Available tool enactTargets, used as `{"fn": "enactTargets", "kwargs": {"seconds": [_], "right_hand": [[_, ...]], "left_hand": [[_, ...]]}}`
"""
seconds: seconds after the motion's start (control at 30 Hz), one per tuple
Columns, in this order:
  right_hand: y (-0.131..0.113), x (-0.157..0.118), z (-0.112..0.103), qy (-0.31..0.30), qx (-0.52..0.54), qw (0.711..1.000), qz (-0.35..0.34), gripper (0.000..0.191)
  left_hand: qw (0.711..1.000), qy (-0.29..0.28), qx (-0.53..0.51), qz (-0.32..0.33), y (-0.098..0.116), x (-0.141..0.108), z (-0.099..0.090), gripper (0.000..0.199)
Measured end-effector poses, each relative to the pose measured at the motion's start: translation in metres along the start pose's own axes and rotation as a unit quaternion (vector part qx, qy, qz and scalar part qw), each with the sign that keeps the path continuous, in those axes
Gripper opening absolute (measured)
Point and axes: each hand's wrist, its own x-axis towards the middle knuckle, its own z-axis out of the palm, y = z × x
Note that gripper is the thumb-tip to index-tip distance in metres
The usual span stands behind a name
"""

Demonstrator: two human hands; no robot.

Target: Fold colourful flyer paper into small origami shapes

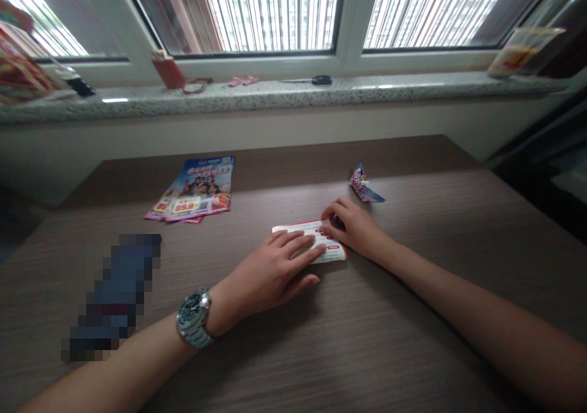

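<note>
- We see the brown wood-grain table [321, 352], which carries everything in work.
- Toward its far left lie printed flyers [202, 190], overlapping one another.
- The left hand [273, 266] is palm down, the fingers a little spread, resting on the sheet and gripping nothing.
- The right hand [351, 223] is half curled, thumb and forefinger at the sheet's upper right; we cannot tell if they pinch it.
- The red-and-white printed sheet [334, 253] lies between both hands. We judge the step as pressing and arranging it; the next move calls for steady left fingers and an aligned edge.
- Beyond the right hand stands a folded paper piece [360, 187].
</note>
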Motion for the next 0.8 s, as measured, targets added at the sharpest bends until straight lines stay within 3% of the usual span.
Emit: {"fn": "enactTargets", "kwargs": {"seconds": [0.13, 0.8], "right_hand": [[-0.0012, 0.0, -0.0009, -0.001, 0.001, 1.0, -0.003, 0.013], [0.0025, -0.0025, 0.0007, 0.003, 0.003, 1.0, -0.014, 0.01]], "left_hand": [[0.999, -0.03, 0.007, -0.011, 0.0019, -0.0018, 0.0041, 0.051], [0.999, -0.047, 0.02, -0.012, 0.004, -0.0062, 0.0094, 0.051]]}}
